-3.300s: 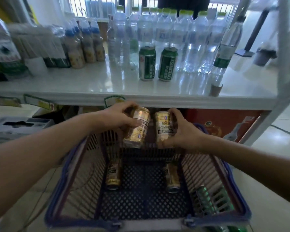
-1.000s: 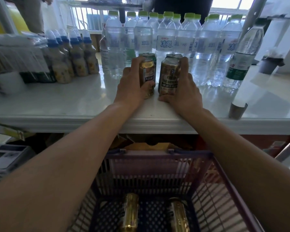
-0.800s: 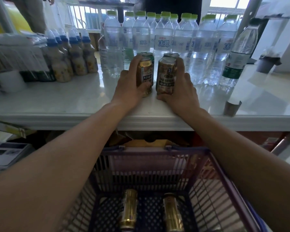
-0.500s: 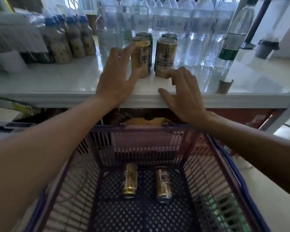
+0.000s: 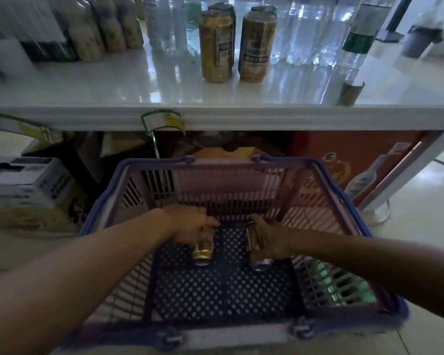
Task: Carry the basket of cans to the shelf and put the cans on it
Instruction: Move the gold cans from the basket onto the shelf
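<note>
A blue and pink basket (image 5: pixel 244 163) stands on the floor below the white shelf (image 5: pixel 139 80). Both my hands reach down into it. My left hand (image 5: pixel 190 222) closes over a gold can (image 5: pixel 203 249) lying on the basket floor. My right hand (image 5: pixel 268 239) wraps around a second gold can (image 5: pixel 258 262) beside it. Two gold cans (image 5: pixel 217 47) (image 5: pixel 256 46) stand upright side by side on the shelf, with two green cans partly hidden behind them. A green can (image 5: pixel 328 283) shows through the basket's right wall.
Water bottles (image 5: pixel 300 29) fill the back of the shelf, small drink bottles (image 5: pixel 105 24) stand at its left. A cardboard tube (image 5: pixel 350 93) sits near the shelf's right front edge. Boxes (image 5: pixel 23 183) and a red carton (image 5: pixel 344 160) lie under the shelf.
My hands let go of the two gold cans on the shelf, pulled back and dropped into the basket, where each now closes on a lying can. The view tilted down.
</note>
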